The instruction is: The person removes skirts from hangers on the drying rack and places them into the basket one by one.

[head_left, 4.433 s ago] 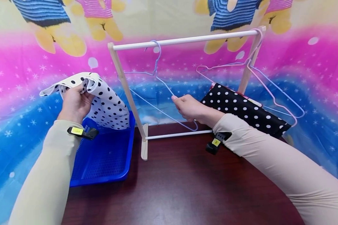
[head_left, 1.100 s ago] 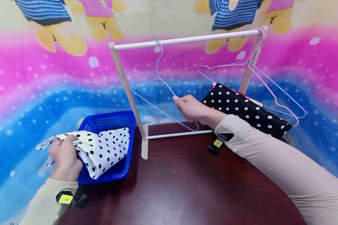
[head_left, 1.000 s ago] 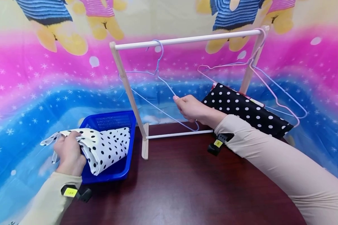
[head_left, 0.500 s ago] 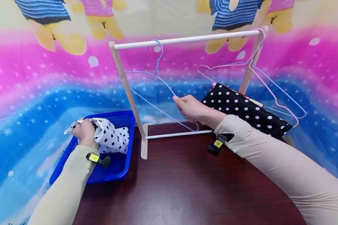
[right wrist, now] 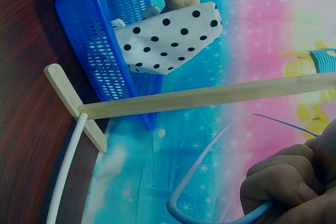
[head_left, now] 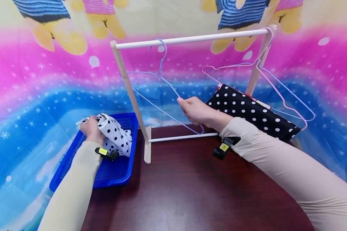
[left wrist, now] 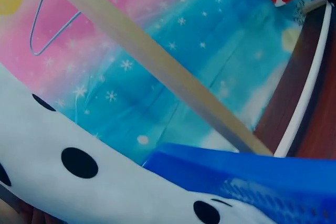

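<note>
Left hand (head_left: 92,130) grips the white cloth with black dots (head_left: 117,134) near its upper end; fingertips mostly hidden by folds. The cloth hangs gathered above the blue basket (head_left: 112,183), its lower part over the basket's right rear corner; whether it touches the bottom cannot be told. Basket sits at the worktop's (head_left: 191,192) left edge. Right hand (head_left: 195,110) is closed round the right end of a blue hanger (head_left: 161,70), whose hook sits over the top bar of the rack (head_left: 191,39). Rack stands along the worktop's rear edge, left foot just beside the basket. At its right end: a pink hanger (head_left: 283,104), with a folded black cloth with white dots (head_left: 250,112) below.
</note>
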A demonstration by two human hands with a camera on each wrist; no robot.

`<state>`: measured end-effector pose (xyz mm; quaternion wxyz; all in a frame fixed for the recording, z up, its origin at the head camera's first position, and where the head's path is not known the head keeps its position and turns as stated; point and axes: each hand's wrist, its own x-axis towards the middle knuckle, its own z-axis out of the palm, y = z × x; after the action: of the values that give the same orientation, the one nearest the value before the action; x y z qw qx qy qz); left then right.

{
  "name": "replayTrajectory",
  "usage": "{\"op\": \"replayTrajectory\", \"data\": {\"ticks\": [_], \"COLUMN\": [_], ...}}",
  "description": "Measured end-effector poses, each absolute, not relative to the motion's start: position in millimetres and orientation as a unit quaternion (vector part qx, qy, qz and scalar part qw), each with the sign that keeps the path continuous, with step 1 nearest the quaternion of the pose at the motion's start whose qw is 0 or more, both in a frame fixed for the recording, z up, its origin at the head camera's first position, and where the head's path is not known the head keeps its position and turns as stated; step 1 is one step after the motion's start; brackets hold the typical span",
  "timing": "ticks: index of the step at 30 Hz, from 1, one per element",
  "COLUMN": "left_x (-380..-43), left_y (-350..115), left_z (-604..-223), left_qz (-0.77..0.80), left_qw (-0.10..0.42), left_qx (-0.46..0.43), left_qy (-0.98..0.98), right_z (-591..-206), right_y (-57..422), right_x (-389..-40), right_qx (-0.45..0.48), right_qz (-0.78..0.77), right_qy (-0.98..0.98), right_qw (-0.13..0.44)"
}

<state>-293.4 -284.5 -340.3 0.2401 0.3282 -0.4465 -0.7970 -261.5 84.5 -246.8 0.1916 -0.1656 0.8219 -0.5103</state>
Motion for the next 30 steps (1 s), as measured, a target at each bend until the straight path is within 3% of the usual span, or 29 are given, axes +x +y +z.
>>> {"op": "replayTrajectory", "data": {"ticks": [13,22,30], "left_x": [-301.0,-303.5,-305.3], "left_y": [-278.9,-274.0,-268.2], "left_z": [-345.6,-349.8,-355.0], "left_qz": [-0.730,-0.693,-0.566], "left_qw": [0.208,0.110,-0.006], "left_qx": [0.298,0.241,0.116], "left_qy": [-0.579,-0.671,-0.816], "right_z": [-247.0,-246.8,-246.0], "right_y": [75.9,70.7,70.9], "right_x": [-258.7,-258.5,-257.1], "right_qx": [-0.159,-0.164,-0.164], "right_qz": [-0.527,-0.526,-0.529], "right_qy": [0.811,0.809,0.808], "right_qw": [0.198,0.204,0.202]}}
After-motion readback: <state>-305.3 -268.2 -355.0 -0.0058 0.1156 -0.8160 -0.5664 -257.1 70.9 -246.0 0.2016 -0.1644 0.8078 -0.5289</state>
